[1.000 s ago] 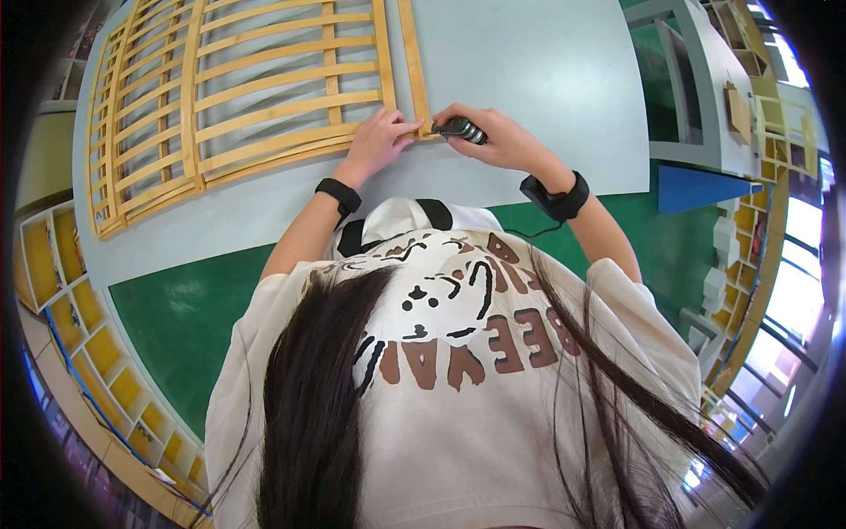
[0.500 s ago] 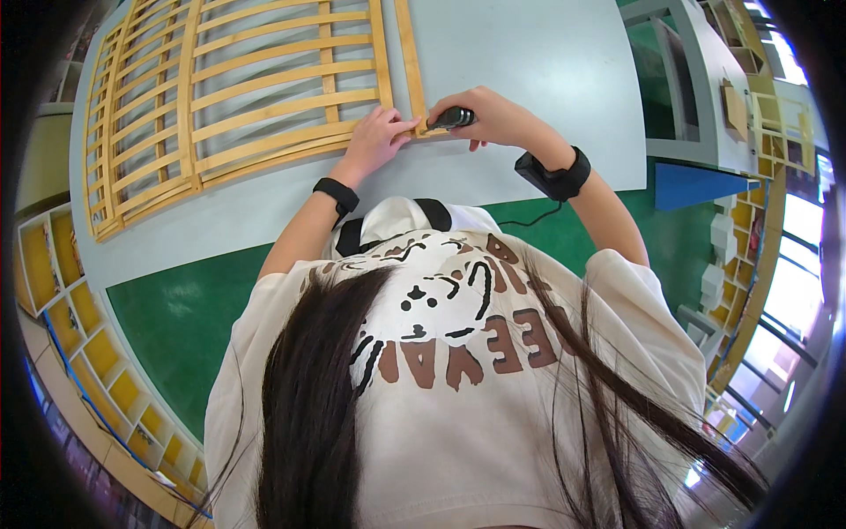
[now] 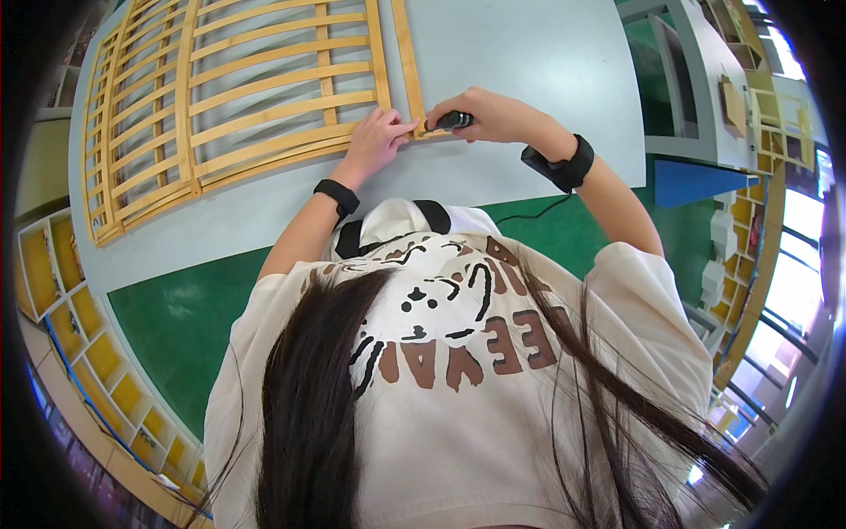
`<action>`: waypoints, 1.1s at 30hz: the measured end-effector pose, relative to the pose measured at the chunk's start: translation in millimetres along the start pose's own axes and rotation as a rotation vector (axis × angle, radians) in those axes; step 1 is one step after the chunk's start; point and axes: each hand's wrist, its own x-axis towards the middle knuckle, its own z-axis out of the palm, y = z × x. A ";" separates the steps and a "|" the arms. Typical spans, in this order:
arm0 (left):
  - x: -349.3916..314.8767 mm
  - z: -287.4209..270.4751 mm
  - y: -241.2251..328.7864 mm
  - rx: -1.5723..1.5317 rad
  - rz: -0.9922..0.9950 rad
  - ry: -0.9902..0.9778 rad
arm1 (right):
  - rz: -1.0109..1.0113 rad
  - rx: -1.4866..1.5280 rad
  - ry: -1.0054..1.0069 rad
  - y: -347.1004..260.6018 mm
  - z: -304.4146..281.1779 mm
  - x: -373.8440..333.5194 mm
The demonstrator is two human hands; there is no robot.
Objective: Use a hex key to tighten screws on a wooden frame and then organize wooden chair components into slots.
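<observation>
My right hand [image 3: 493, 115] is closed around a black-handled screwdriver [image 3: 456, 120]. The tool lies at a low slant, its working end at the near corner of a narrow wooden strip [image 3: 407, 62]; the tip itself is hidden by my fingers. Beside it, my left hand [image 3: 377, 141] has its fingers spread, some resting at the edge of the slatted wooden frame [image 3: 379, 75] and one reaching across to that same corner. A short wooden piece [image 3: 434, 134] shows under the tool. Whether my left fingertips pinch anything small is too fine to see.
The slatted frame covers the left part of the grey-white table [image 3: 529, 53]. A cable [image 3: 538, 214] hangs from the black device [image 3: 557, 167] on my right wrist. Shelves with yellow backs [image 3: 97, 353] stand left; a grey metal frame [image 3: 683, 70] and blue panel [image 3: 705, 183] stand right.
My right wrist and forearm have turned and shifted slightly to the right, with the screwdriver still at the corner. My left hand stays where it was.
</observation>
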 end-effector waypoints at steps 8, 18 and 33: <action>-0.3 4.5 -5.5 0.012 0.028 0.016 | -0.172 -0.404 -0.248 -6.1 -15.2 16.2; -1.3 4.4 -3.4 -0.020 0.015 0.024 | -0.322 -0.560 -0.277 -10.5 -15.8 22.7; -3.2 7.0 -3.9 -0.009 0.010 0.065 | 0.159 -0.480 0.466 -18.8 26.1 7.0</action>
